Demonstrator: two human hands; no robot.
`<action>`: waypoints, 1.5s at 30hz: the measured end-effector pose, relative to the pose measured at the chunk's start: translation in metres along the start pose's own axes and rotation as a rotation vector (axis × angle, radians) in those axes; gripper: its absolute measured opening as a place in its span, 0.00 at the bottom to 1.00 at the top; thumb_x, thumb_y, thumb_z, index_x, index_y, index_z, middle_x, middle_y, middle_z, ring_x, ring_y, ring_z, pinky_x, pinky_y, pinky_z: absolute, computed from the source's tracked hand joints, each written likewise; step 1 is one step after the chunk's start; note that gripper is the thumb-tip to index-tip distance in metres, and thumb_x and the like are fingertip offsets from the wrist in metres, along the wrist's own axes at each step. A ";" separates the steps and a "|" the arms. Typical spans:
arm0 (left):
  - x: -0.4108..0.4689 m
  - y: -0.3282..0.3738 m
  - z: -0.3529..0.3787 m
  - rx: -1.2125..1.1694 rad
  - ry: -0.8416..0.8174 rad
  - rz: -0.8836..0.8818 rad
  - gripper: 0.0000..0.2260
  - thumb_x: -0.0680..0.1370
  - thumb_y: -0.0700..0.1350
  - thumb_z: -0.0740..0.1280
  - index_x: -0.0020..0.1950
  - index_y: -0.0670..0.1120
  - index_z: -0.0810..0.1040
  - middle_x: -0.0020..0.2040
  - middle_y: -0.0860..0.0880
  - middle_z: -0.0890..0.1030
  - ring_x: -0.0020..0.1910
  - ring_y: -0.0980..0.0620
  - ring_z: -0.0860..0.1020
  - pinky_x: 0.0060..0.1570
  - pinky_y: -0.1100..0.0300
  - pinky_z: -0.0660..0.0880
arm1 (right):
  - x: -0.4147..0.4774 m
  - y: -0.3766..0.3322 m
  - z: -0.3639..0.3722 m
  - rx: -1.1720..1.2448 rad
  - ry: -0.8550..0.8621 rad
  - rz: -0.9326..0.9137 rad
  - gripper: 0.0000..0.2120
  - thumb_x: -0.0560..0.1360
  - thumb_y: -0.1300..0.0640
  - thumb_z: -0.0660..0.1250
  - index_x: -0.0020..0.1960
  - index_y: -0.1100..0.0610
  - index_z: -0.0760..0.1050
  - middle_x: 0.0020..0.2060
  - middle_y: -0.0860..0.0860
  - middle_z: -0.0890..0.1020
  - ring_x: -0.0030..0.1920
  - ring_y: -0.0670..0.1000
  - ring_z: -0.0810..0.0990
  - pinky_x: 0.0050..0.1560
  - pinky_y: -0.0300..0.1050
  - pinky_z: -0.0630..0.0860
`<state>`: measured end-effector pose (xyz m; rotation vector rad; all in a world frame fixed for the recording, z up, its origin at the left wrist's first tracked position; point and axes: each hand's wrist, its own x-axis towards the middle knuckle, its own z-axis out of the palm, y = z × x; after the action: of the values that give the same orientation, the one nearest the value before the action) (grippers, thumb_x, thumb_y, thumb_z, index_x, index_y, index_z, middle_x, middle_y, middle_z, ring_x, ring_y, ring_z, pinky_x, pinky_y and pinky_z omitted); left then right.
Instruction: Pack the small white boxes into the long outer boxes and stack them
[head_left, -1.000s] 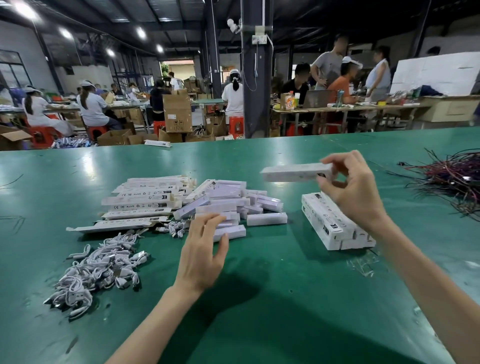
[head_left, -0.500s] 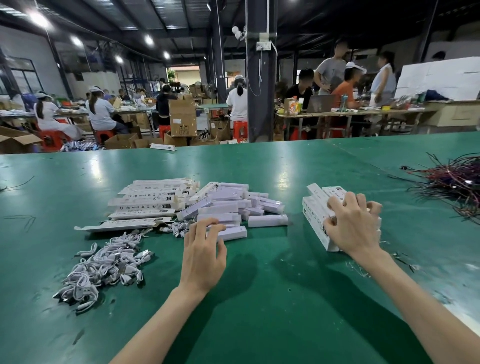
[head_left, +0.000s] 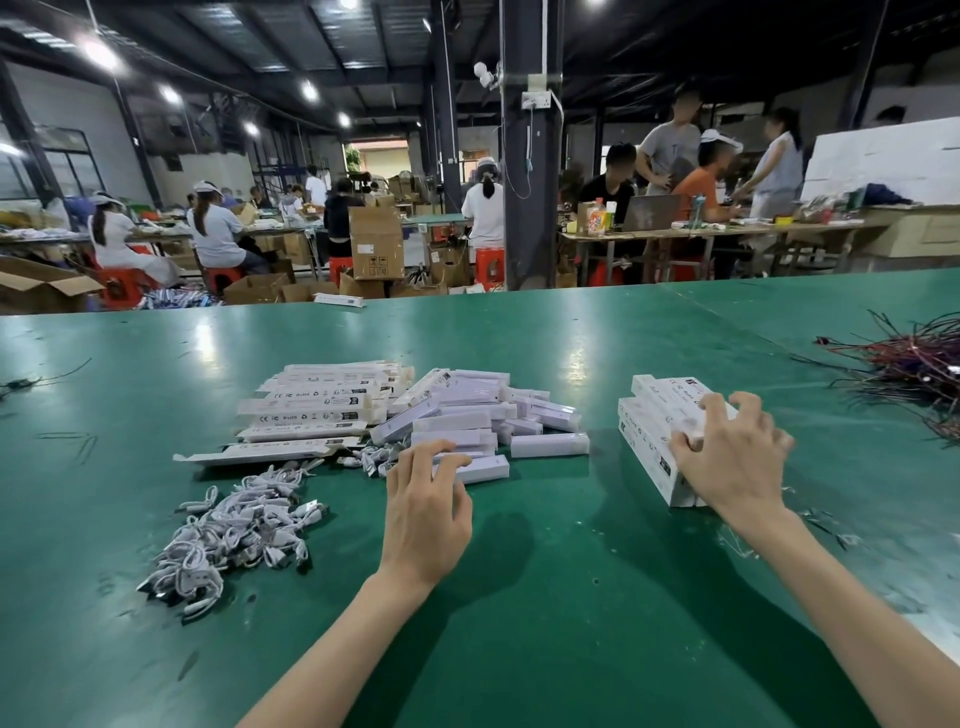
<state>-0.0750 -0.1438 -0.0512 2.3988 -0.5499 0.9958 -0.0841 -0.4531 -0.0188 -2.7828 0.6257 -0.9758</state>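
Note:
A loose heap of small white boxes (head_left: 483, 415) lies mid-table. My left hand (head_left: 426, 509) reaches over its near edge, fingers and thumb curled round the nearest small white box (head_left: 483, 467). To the left sit flat, unfilled long outer boxes (head_left: 311, 410) in a spread pile. On the right is the stack of filled long outer boxes (head_left: 654, 415). My right hand (head_left: 732, 457) is on top of that stack, fingers spread and bent, fingertips touching the top box, holding nothing.
A tangle of white cables (head_left: 234, 530) lies at the near left of the green table (head_left: 545, 597). Dark red wires (head_left: 914, 364) are bunched at the far right. Other people work at tables beyond the far edge.
My right hand carried a long box down onto the stack and now rests on it with fingers spread. My left hand moved forward and closed over the nearest small box.

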 end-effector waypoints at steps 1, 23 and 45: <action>0.002 -0.001 -0.001 -0.003 -0.012 -0.016 0.13 0.69 0.31 0.71 0.52 0.41 0.81 0.55 0.44 0.78 0.56 0.42 0.75 0.58 0.49 0.72 | 0.000 0.001 0.000 -0.001 -0.002 -0.001 0.21 0.72 0.53 0.71 0.60 0.63 0.74 0.60 0.66 0.70 0.57 0.67 0.72 0.58 0.63 0.65; 0.071 -0.169 -0.051 0.769 -0.485 0.020 0.13 0.78 0.35 0.59 0.57 0.47 0.78 0.54 0.50 0.82 0.53 0.50 0.80 0.60 0.55 0.71 | -0.022 -0.028 0.005 0.210 0.409 -0.424 0.13 0.71 0.54 0.61 0.49 0.59 0.79 0.55 0.58 0.77 0.63 0.61 0.70 0.68 0.65 0.53; -0.010 0.063 -0.009 -0.733 0.031 0.234 0.22 0.76 0.41 0.69 0.66 0.50 0.64 0.59 0.52 0.74 0.44 0.51 0.77 0.47 0.59 0.76 | -0.081 -0.087 -0.007 0.680 -0.118 -0.731 0.28 0.66 0.66 0.70 0.66 0.61 0.72 0.63 0.53 0.76 0.63 0.55 0.74 0.60 0.49 0.70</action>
<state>-0.1198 -0.1875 -0.0353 1.6892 -0.9990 0.7410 -0.1157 -0.3396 -0.0372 -2.3831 -0.6794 -0.8716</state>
